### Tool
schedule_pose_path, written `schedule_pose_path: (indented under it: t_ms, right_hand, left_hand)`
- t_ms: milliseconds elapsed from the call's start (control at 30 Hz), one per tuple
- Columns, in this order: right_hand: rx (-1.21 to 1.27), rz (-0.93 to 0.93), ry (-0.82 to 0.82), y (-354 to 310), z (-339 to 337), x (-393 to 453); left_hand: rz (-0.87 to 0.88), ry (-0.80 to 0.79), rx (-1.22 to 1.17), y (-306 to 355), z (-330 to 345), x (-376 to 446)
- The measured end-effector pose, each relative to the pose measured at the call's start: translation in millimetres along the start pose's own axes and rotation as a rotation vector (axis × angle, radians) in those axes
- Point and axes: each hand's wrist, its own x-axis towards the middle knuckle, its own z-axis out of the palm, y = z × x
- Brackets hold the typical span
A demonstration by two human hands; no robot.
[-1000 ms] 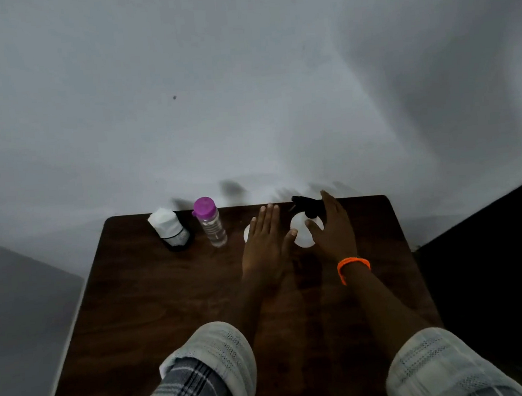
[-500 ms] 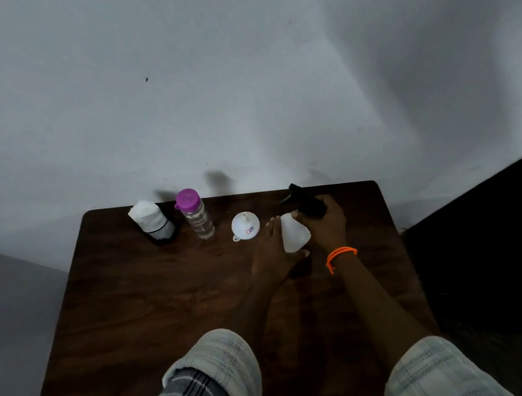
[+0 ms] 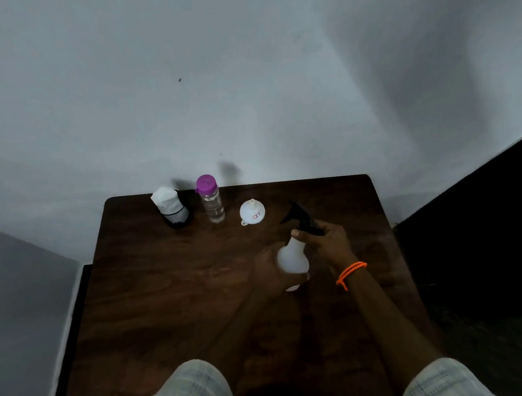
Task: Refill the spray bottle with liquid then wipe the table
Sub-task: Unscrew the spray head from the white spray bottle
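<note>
A white spray bottle [image 3: 292, 258] with a black trigger head [image 3: 302, 218] is in the middle of the dark wooden table [image 3: 167, 299], tilted toward me. My left hand [image 3: 270, 269] grips its white body from the left. My right hand [image 3: 327, 239], with an orange band on the wrist, is curled round the black trigger head and neck. A clear water bottle with a purple cap [image 3: 210, 198] stands at the back of the table. A white funnel [image 3: 252, 211] lies upside down to its right.
A white cloth sits in a black holder [image 3: 170, 206] at the back left of the table. A grey wall rises right behind the table. To the right, past the table's edge, the floor is dark.
Both hands have closed on the spray bottle and drawn it from the back of the table toward me. The funnel, earlier hidden behind my left hand, is now in sight.
</note>
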Motion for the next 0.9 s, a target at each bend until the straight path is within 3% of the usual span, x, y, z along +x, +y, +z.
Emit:
schedule_pose_path:
  t_ms: [67,267,367,500,767,900]
  right_hand:
    - [-0.03,-0.014,-0.065,-4.0,-1.4,-10.7]
    - [-0.074,0.042,-0.291,-10.9,-3.8,-25.7]
    - [-0.05,-0.009,-0.206,-18.6,8.8,-39.7]
    - [-0.075,-0.095,-0.103,-18.5,20.9,-48.8]
    - [0.032,-0.043,-0.286,-14.1,20.9,-54.6]
    - [-0.018,-0.083,-0.176,-12.7,28.7,-59.0]
  left_hand:
    - [0.016,0.112,-0.096,-3.6,-11.3,-25.6]
    - [0.096,0.013,-0.096,9.2,-35.3,-57.8]
    - [0.113,0.085,-0.134,6.2,-37.4,-68.4]
    - [0.125,0.047,-0.123,4.8,-36.1,-74.1]
    - [0.088,0.039,-0.132,-6.7,-40.1,-85.8]
    - [0.09,0.091,-0.165,-6.6,-44.3,-90.6]
